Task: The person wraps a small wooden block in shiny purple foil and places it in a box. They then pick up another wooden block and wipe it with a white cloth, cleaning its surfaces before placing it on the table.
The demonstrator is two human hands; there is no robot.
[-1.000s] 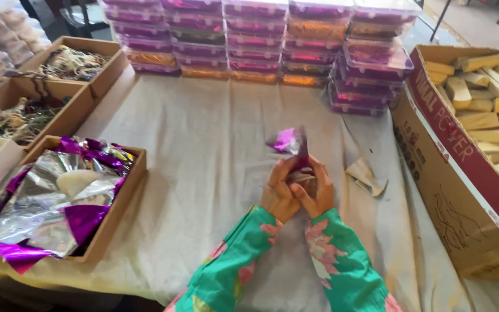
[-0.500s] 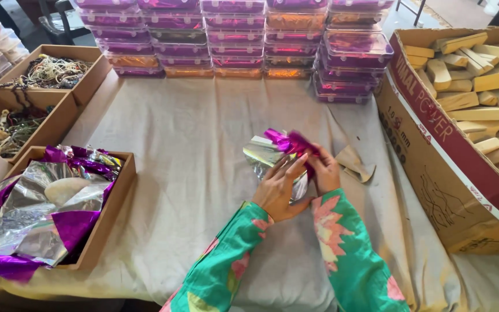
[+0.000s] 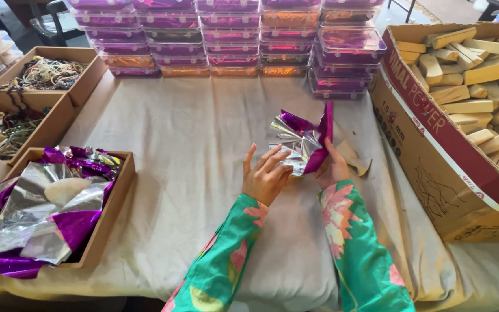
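Observation:
A crumpled sheet of shiny foil [image 3: 301,141], silver on one side and purple on the other, sits folded around something on the cloth-covered table [image 3: 192,150]. My right hand [image 3: 333,167] grips the foil's purple right flap from below. My left hand [image 3: 265,176] presses flat against the foil's left side with its fingers spread. Both arms wear green sleeves with pink flowers. A small wooden piece [image 3: 354,159] lies just right of my right hand.
A cardboard box [image 3: 434,144] of wooden blocks stands at the right. A tray of loose silver and purple foil sheets [image 3: 47,208] sits at the left, with boxes of threads [image 3: 36,75] behind it. Stacked clear plastic boxes [image 3: 232,34] line the back.
The foil bundle has been opened out wider and turned, with a purple flap now standing up. My left hand has flattened against its side.

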